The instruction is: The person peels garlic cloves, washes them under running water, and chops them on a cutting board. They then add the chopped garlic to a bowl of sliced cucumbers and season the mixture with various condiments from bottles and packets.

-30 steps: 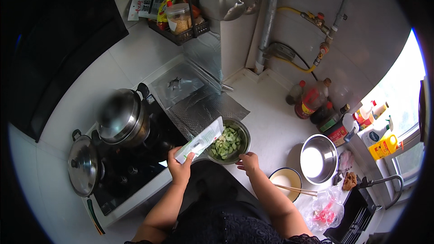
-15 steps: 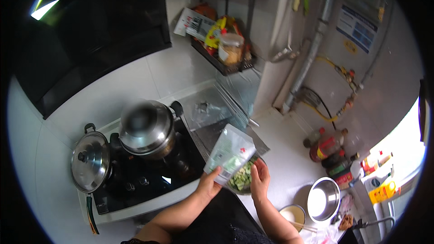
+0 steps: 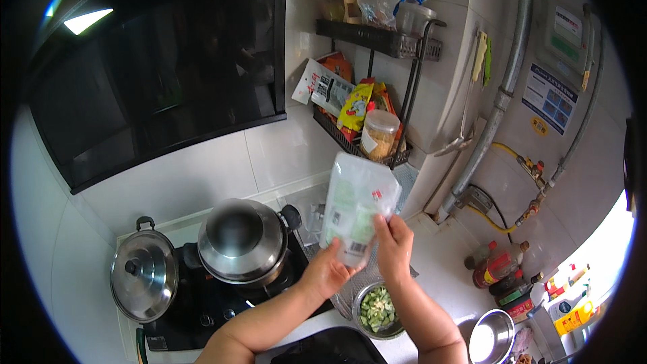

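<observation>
I see both hands, left hand (image 3: pixel 330 271) and right hand (image 3: pixel 393 243), gripping white bag (image 3: pixel 356 207) up over bowl of green bits (image 3: pixel 377 309); bag may slip, spill onto desk (image 3: pixel 441 276) or stove (image 3: pixel 222 296)

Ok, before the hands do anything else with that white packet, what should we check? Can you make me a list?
1. Both hands on the packet: ok. The left hand holds its lower edge and the right hand grips its side.
2. Packet upright: ok, raised in front of the wall.
3. Packet open: cannot tell, its top edge is not clear.
4. Bowl of chopped green vegetables close below the hands: ok, on the counter by the stove.
5. Big pot covered: ok, its lid is on.
6. Burner flame: cannot tell, the pots hide it.
</observation>
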{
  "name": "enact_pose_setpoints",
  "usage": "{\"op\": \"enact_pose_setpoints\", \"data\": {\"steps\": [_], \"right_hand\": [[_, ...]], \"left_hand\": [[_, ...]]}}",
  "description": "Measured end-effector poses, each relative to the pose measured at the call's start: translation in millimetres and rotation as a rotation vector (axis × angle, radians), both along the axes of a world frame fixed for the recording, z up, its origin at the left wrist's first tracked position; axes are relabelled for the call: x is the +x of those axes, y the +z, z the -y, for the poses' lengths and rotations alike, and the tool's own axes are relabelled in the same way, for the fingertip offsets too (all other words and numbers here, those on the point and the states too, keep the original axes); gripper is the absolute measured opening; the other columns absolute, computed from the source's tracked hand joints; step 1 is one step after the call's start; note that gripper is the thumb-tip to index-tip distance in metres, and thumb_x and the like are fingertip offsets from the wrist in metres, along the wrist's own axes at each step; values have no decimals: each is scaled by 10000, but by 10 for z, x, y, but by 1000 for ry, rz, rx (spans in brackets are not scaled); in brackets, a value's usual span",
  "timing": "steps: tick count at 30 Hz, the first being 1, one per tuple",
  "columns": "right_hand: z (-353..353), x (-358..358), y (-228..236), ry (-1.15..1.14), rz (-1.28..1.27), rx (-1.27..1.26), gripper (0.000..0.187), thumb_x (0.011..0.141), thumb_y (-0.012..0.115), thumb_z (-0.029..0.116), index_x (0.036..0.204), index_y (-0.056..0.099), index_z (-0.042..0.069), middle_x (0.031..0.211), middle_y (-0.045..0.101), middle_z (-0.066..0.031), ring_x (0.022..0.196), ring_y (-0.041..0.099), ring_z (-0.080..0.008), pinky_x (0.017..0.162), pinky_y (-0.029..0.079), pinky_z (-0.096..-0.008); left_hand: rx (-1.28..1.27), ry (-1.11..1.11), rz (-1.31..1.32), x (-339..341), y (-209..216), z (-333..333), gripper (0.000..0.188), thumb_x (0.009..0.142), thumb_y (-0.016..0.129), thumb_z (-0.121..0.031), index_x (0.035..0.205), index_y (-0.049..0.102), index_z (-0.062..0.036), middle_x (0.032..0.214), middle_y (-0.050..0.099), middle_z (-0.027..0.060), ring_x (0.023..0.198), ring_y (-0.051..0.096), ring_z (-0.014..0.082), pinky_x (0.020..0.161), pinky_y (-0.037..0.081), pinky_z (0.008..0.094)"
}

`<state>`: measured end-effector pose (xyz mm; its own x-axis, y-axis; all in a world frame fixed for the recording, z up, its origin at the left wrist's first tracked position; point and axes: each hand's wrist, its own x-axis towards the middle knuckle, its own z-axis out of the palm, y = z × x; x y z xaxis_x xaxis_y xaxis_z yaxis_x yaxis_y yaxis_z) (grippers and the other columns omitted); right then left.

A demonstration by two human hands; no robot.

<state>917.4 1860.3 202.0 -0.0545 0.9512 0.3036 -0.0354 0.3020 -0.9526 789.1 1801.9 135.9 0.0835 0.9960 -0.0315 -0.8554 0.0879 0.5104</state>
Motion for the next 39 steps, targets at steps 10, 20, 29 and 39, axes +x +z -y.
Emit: {"op": "enact_pose_setpoints", "data": {"steps": [10,20,29,39], "right_hand": [[-1343,-1130,855,140,-123,-56,239,936,575,171,875,613,-57,756,591,-60,682,514,-119,617,431,-317],[-2446,-1716,627,-27,-167,25,328,966,522,223,1165,541,-37,999,613,-84,879,553,-138,770,463,-314],[-2194,-1671,353,-31,190,202,528,921,505,102,1408,365,-47,1325,518,-221,1228,498,-280,1010,373,-318],[-1868,-1396,359,64,155,131,476,888,536,58,1349,461,-34,1229,579,-205,1145,544,-263,978,397,-315]], "left_hand": [[103,368,-900,-1547,1384,-1241,435,892,670,-278,1235,566,-31,1121,634,74,1085,547,164,958,389,364],[23,608,-969,-1686,1568,-2269,119,892,662,-151,867,659,-35,757,611,2,667,553,107,596,435,279],[141,1293,-1276,-1562,1666,-3537,150,827,703,-106,813,658,36,641,558,37,594,480,106,573,410,295],[131,1497,-1369,-1662,1450,-4128,180,791,725,-152,866,687,7,790,644,187,706,619,326,659,476,384]]}}
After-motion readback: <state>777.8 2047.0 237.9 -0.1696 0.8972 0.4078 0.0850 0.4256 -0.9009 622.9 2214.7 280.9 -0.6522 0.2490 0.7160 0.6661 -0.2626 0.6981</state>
